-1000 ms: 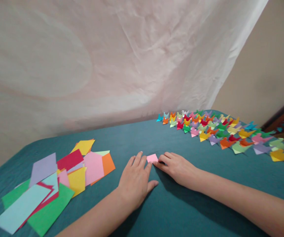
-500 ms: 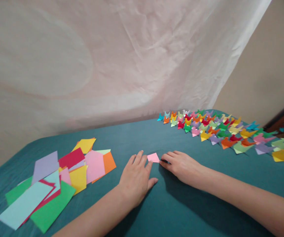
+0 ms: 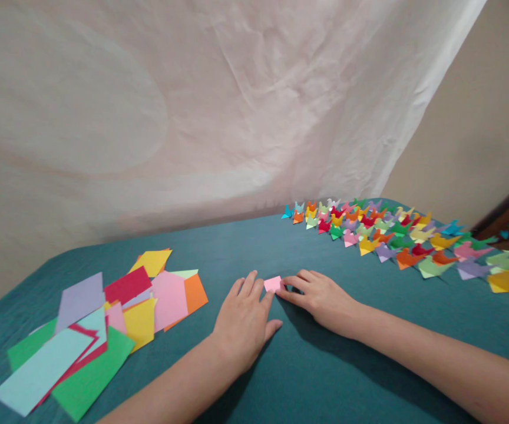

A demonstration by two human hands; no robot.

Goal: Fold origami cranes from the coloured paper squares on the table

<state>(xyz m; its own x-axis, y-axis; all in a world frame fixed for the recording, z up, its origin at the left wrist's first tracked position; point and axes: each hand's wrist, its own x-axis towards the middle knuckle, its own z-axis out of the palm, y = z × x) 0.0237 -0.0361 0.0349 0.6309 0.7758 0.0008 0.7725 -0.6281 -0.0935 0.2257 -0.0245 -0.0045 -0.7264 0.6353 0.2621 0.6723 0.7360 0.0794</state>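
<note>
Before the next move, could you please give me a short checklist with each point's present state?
1. Left hand at the pink paper's left side: ok.
2. Right hand at its right side: ok.
3. Paper's creases sharp: cannot tell, too small.
4. Loose sheets apart from both hands: ok.
5. Sheets stacked neatly: not ok, they overlap at odd angles.
6. Birds apart from the right hand: ok.

Small pink piece (image 3: pixel 273 284): matt, smooth paper. Folded birds (image 3: pixel 387 252) also matt paper. Tabletop (image 3: pixel 245 247) looks like dull cloth, maybe; backdrop (image 3: pixel 237 106) creased fabric, faint sheen.
</note>
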